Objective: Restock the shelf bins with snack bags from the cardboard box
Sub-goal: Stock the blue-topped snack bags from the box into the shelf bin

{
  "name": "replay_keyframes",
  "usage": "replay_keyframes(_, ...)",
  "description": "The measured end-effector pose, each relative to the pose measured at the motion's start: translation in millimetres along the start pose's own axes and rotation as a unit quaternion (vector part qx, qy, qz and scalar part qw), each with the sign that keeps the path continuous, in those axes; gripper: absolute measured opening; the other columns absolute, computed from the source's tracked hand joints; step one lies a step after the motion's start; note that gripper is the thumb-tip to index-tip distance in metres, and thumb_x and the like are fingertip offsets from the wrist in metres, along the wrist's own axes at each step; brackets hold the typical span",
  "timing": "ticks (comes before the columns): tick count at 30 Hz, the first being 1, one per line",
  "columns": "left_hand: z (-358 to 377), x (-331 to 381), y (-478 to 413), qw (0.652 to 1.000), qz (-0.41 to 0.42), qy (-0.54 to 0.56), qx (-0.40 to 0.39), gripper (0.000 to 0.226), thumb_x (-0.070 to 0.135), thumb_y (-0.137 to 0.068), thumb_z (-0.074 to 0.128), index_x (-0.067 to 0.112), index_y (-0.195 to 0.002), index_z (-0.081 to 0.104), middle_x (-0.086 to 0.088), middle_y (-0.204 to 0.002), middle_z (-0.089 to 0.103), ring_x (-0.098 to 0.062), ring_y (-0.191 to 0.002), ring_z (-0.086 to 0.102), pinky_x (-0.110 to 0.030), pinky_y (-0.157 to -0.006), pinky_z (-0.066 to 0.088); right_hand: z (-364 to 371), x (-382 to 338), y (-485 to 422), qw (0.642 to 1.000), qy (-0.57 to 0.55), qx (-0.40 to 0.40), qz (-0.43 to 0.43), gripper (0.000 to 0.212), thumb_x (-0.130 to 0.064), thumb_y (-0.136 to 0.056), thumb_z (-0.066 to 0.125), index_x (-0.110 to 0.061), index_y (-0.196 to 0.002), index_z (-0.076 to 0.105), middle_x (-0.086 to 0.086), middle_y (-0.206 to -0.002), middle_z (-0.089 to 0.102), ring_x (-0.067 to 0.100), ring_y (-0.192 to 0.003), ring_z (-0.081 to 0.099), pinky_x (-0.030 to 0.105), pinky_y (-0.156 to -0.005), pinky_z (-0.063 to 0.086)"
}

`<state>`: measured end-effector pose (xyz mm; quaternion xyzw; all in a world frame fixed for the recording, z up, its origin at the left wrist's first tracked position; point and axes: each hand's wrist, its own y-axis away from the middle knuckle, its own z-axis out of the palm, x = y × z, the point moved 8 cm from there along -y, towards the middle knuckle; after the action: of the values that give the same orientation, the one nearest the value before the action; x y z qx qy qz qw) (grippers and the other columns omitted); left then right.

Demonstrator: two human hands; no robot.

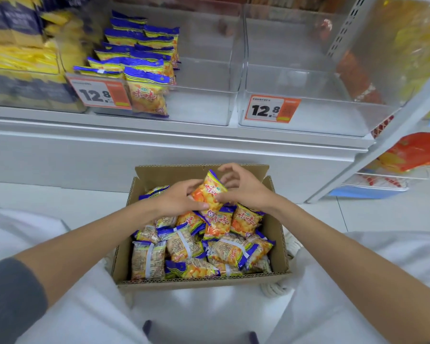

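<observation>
**Bag lifted from box.** A snack bag (pixel 209 192) is held over the far end of the cardboard box (pixel 278 244). Its left edge is gripped by the curled left hand (pixel 181 197), and its right edge is pinched under the arched fingers of the right hand (pixel 246 187). Its long axis is tilted away from the person, towards the part-filled clear bin (pixel 204 70) straight ahead and above; neither hand is judged nearer. The bag is a glossy, crinkled film pillow, the box is corrugated board, and the bin is rigid and transparent.
</observation>
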<state>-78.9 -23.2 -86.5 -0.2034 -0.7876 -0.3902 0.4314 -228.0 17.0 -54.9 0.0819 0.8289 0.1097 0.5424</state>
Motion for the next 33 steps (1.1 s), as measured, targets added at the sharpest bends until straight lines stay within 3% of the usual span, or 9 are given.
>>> replay_keyframes(3, -15, -23, -2, 0.998, -0.047, 0.003, 0.052, 0.070, 0.014, -0.076, 0.082, 0.013, -0.136, 0.045, -0.003, -0.131, 0.058, -0.019, -0.117, 0.058, -0.041, -0.100, 0.049, -8, 15, -8, 0.998, 0.055, 0.019, 0.020, 0.046, -0.026, -0.084, 0.074, -0.023, -0.125, 0.054, -0.001, -0.118, 0.060, 0.015, -0.108, 0.058, 0.031, -0.092, 0.050)
replay_keyframes(7, -21, -38, -1, 0.994, -0.083, 0.034, 0.060, 0.070, 0.007, -0.078, 0.079, 0.014, -0.134, 0.039, -0.002, -0.126, 0.058, -0.017, -0.110, 0.058, -0.027, -0.082, 0.053, 3, 54, -22, 0.966, 0.256, -0.015, 0.040, 0.060, -0.024, -0.089, 0.068, -0.016, -0.143, 0.043, 0.005, -0.144, 0.048, 0.022, -0.134, 0.042, 0.036, -0.108, 0.036)
replay_keyframes(14, -26, -41, 0, 0.990, -0.100, 0.051, 0.080, 0.069, 0.013, -0.082, 0.076, 0.016, -0.137, 0.035, -0.003, -0.127, 0.055, -0.020, -0.113, 0.058, -0.036, -0.091, 0.053, 24, 73, -25, 0.930, 0.367, 0.003, 0.000, 0.038, -0.019, -0.095, 0.058, -0.016, -0.132, 0.057, 0.007, -0.128, 0.053, 0.026, -0.120, 0.047, 0.039, -0.103, 0.039)
replay_keyframes(18, -36, -31, 1, 0.985, -0.081, 0.070, 0.133, 0.063, 0.010, -0.087, 0.071, 0.016, -0.139, 0.036, -0.004, -0.129, 0.056, -0.021, -0.114, 0.058, -0.035, -0.085, 0.054, -10, 32, -18, 0.973, 0.218, 0.081, -0.011, 0.029, -0.016, -0.101, 0.045, -0.012, -0.124, 0.062, 0.000, -0.112, 0.063, 0.002, -0.090, 0.059, 0.011, -0.076, 0.045)
replay_keyframes(20, -37, -25, 3, 0.983, -0.078, 0.091, 0.141, 0.062, 0.009, -0.090, 0.066, 0.017, -0.141, 0.031, -0.003, -0.129, 0.054, -0.021, -0.115, 0.056, -0.035, -0.084, 0.055, -29, 14, -14, 0.983, 0.132, 0.123, -0.015, 0.025, -0.016, -0.102, 0.043, -0.013, -0.116, 0.063, -0.005, -0.092, 0.064, 0.000, -0.070, 0.056, 0.011, -0.061, 0.043)
replay_keyframes(23, -29, -10, 4, 0.983, -0.070, 0.123, 0.116, 0.058, 0.011, -0.094, 0.061, 0.020, -0.141, 0.027, -0.002, -0.127, 0.054, -0.017, -0.110, 0.057, -0.032, -0.082, 0.054, -43, 2, -9, 0.991, 0.002, 0.135, -0.008, 0.012, -0.021, -0.100, 0.050, -0.017, -0.101, 0.061, -0.001, -0.071, 0.061, 0.015, -0.065, 0.059, 0.039, -0.066, 0.055)
replay_keyframes(27, -14, 6, 6, 0.980, -0.057, 0.179, 0.072, 0.049, 0.033, -0.095, 0.058, 0.022, -0.135, 0.033, 0.000, -0.126, 0.058, -0.011, -0.107, 0.060, -0.038, -0.095, 0.051, -34, -11, -4, 0.986, -0.108, 0.127, 0.026, 0.014, -0.022, -0.098, 0.055, -0.015, -0.088, 0.062, 0.002, -0.073, 0.064, 0.016, -0.064, 0.067, 0.037, -0.066, 0.060)
replay_keyframes(30, -9, 11, 5, 0.984, -0.042, 0.164, 0.054, 0.085, 0.060, -0.073, 0.074, 0.029, -0.138, 0.030, 0.009, -0.127, 0.057, -0.011, -0.113, 0.060, -0.039, -0.099, 0.050, -23, -15, -5, 0.972, -0.199, 0.120, 0.048, 0.016, -0.020, -0.098, 0.055, -0.008, -0.090, 0.063, 0.008, -0.079, 0.068, 0.019, -0.067, 0.070, 0.032, -0.065, 0.061)
replay_keyframes(33, -12, 11, 3, 0.984, -0.036, 0.158, 0.070, 0.084, 0.044, -0.071, 0.080, 0.027, -0.138, 0.031, 0.007, -0.126, 0.057, -0.012, -0.112, 0.060, -0.037, -0.094, 0.054, -19, -21, -5, 0.965, -0.240, 0.090, 0.053, 0.019, -0.024, -0.099, 0.053, -0.009, -0.095, 0.065, 0.009, -0.088, 0.071, 0.022, -0.082, 0.072, 0.034, -0.078, 0.060)
